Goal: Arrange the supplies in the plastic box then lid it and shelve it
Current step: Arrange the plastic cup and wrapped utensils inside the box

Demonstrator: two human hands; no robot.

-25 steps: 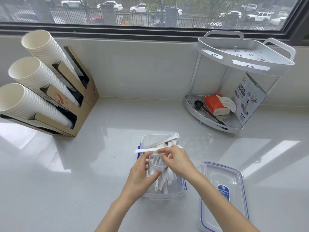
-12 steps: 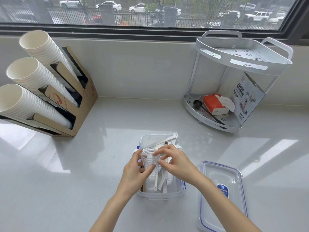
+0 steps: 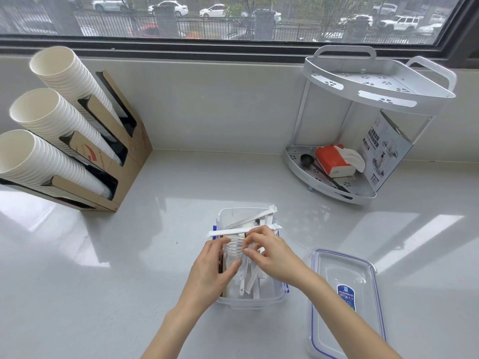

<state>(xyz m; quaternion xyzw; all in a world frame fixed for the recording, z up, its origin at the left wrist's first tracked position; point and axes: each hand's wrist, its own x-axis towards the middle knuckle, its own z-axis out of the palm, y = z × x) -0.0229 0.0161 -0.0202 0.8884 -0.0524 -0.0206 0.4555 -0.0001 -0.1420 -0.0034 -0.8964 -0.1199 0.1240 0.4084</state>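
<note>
A clear plastic box [image 3: 234, 215] with blue latches stands on the counter in front of me. White sealing clips [image 3: 233, 231] stick out over its rim, and white spoons [image 3: 250, 282] lie inside. Both hands are over the box, holding a stack of clear plastic cups [image 3: 234, 255] upright. My left hand [image 3: 211, 270] wraps the stack from the left. My right hand [image 3: 272, 255] pinches the stack's rim from the right. The clear lid [image 3: 344, 268], with a blue seal and a blue label, lies flat to the right of the box.
A cardboard dispenser [image 3: 114, 161] with three stacks of white paper cups stands at the left. A white two-tier corner shelf [image 3: 375, 84] stands at the back right; its lower tier holds a red tissue pack [image 3: 331, 161], a black scoop and a printed card. A window runs along the back.
The hands have lowered the cup stack a little into the left part of the box. The right hand's fingers have shifted on its rim.
</note>
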